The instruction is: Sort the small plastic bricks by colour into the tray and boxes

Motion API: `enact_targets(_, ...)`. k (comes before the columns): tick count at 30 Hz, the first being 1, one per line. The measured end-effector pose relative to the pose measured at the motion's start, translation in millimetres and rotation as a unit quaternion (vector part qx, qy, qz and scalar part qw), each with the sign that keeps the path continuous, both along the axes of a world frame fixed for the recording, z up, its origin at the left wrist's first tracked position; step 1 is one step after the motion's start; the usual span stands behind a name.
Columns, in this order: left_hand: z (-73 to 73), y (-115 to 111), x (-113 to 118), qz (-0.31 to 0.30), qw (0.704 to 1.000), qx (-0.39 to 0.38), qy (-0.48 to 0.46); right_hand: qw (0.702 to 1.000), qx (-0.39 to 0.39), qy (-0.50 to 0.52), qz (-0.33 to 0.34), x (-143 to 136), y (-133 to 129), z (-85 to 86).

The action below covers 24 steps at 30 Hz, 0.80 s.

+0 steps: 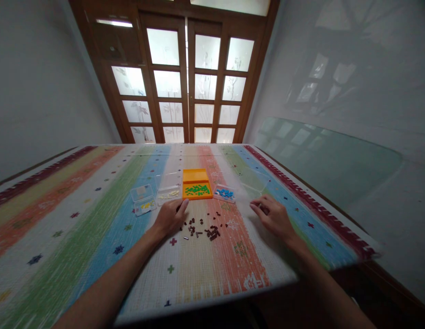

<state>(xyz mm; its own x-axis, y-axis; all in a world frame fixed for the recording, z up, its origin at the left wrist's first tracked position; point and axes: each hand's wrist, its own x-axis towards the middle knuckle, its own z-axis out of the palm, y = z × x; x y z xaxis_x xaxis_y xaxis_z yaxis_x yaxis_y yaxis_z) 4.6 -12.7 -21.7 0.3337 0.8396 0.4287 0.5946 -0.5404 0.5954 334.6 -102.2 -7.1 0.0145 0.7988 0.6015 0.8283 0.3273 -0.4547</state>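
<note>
My left hand (171, 214) rests on the cloth just in front of an orange box (197, 175), its thumb apart from the fingers and nothing visible in it. My right hand (272, 215) is pinched above the cloth on the right; whatever its fingertips hold is too small to make out. Between the hands lie several small dark brown pieces (212, 232), loosely scattered, and a shiny small piece (186, 237). Small green pieces (198, 189) fill the front of the open orange box. Blue pieces (225, 193) are in a clear box right of it.
Left of the orange box stand clear open boxes with cream pieces (169, 195) and yellow pieces (145, 206). Another clear box (255, 183) sits beyond my right hand. A striped tablecloth (137, 274) covers the table; its front edge is near me. Wooden glazed doors (187, 82) stand behind.
</note>
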Motion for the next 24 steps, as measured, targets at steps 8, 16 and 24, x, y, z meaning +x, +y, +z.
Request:
enact_targets(8, 2.4, -4.8, 6.2, -0.094, 0.944, -0.158, -0.274, 0.988, 0.004, -0.016, 0.151, -57.4, 34.4, 20.5)
enact_targets(16, 0.8, -8.0, 11.5, -0.150, 0.893, -0.230, -0.355, 0.967, 0.012, -0.043, 0.252, -92.3, 65.6, 7.9)
enact_targets(24, 0.1, -1.7, 7.2, -0.101, 0.889, -0.244, -0.373, 0.954, -0.010, 0.007, 0.299, -80.3, 72.3, 4.7)
